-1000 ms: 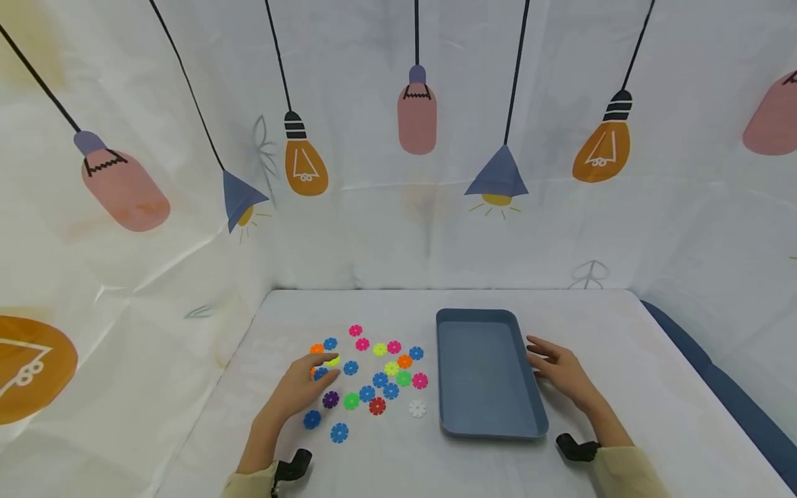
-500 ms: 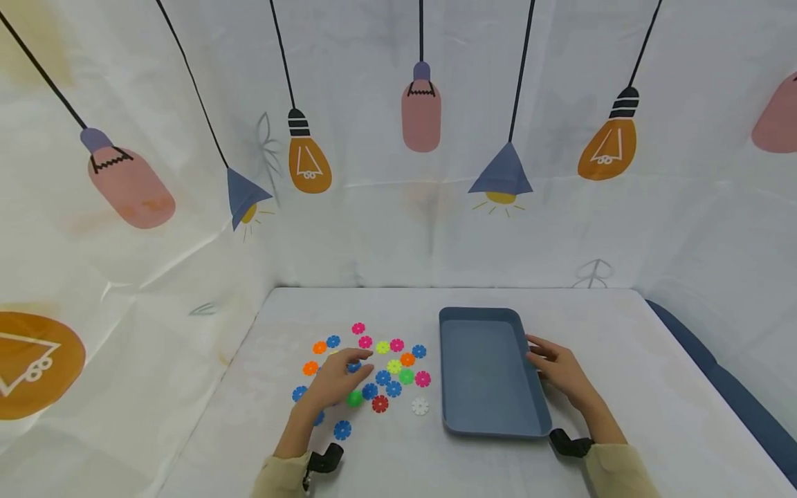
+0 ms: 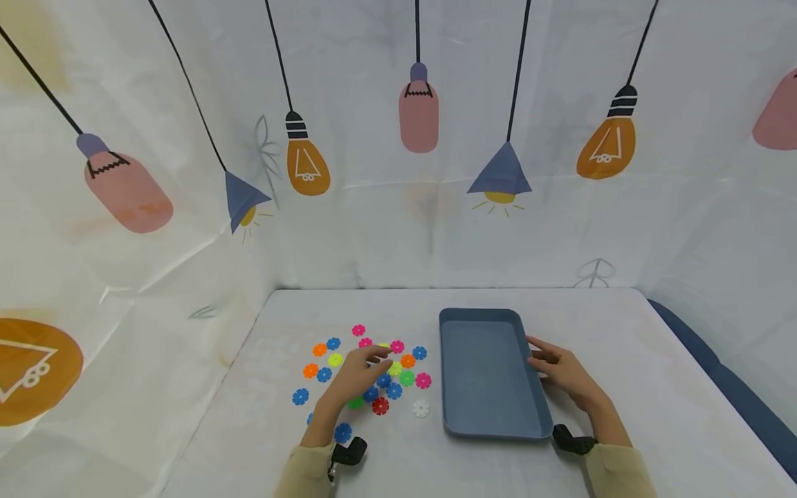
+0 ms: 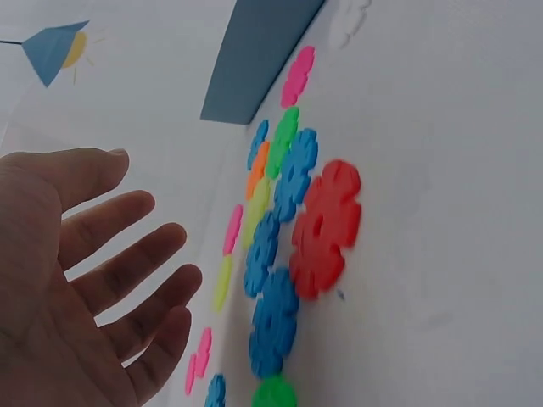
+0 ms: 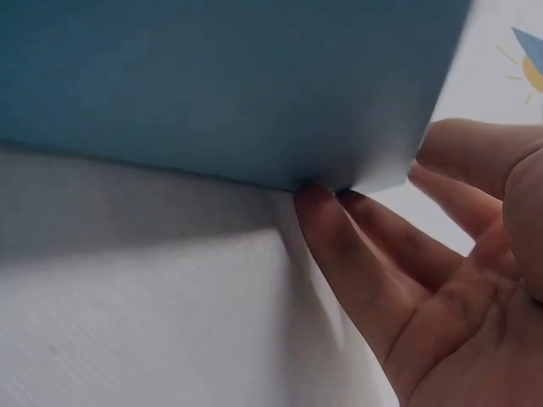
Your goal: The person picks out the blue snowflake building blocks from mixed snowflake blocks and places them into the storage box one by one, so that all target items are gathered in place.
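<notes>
My left hand (image 3: 356, 375) hovers over a scatter of small, notched, flower-shaped plastic discs, with its fingers apart and nothing in them. In the left wrist view a red disc (image 4: 327, 229), a blue disc (image 4: 274, 322) and several others lie flat beyond the fingertips. The hand hides part of the spread in the head view. To the right lies a shallow blue-grey rectangular tray (image 3: 492, 373), with bare floor. My right hand (image 3: 569, 379) is at its right side; in the right wrist view the extended fingers (image 5: 348, 263) touch the tray's lower edge.
A white disc (image 3: 420, 408) lies between the other discs and the tray. The white-covered table (image 3: 623, 332) ends at a back wall hanging (image 3: 373, 235) printed with lamps. A blue chair-like shape (image 3: 716, 373) stands beyond the table's right edge.
My left hand has moved to the right across the discs, uncovering the orange, yellow and blue ones at left. My right hand stays nearly still beside the tray.
</notes>
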`<state>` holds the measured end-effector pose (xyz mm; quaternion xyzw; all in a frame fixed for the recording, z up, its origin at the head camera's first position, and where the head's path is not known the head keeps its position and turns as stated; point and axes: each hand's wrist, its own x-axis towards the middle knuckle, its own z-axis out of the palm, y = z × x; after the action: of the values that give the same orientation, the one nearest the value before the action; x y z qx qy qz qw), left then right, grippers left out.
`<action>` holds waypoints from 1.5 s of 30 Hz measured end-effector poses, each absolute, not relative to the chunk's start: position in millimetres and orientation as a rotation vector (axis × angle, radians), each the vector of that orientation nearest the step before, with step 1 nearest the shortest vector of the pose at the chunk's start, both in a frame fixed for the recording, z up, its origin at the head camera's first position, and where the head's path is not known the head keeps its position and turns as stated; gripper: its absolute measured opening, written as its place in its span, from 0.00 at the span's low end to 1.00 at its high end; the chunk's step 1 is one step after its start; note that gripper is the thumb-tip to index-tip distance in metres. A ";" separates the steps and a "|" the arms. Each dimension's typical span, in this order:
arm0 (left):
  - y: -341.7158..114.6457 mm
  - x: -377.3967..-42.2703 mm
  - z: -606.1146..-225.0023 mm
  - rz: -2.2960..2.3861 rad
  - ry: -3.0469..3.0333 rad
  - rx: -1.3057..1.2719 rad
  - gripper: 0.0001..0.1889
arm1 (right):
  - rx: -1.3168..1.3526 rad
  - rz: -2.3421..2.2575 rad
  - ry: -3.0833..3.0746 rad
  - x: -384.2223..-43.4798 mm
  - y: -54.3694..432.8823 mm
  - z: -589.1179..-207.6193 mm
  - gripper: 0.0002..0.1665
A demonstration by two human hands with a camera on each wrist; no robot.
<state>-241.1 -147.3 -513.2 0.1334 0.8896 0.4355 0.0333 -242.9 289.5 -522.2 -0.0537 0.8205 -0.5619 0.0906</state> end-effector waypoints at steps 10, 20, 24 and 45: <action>-120.5 -268.7 -510.4 1.380 2.698 0.497 0.21 | -0.250 -1.632 2.361 -248.3 297.3 -519.4 0.41; -102.2 -288.0 -513.7 1.369 2.668 0.462 0.19 | -0.273 -1.613 2.301 -245.7 298.1 -514.2 0.43; -97.2 -297.4 -514.5 1.339 2.684 0.462 0.18 | -0.250 -1.610 2.308 -247.9 296.8 -512.7 0.42; -83.5 -302.4 -528.9 1.142 2.779 0.346 0.19 | -0.208 -1.648 2.305 -238.3 295.3 -518.3 0.42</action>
<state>-302.4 -83.5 -528.9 0.1143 0.9173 0.3769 0.0584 -238.3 295.3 -518.3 -0.0724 0.8022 -0.5735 0.1495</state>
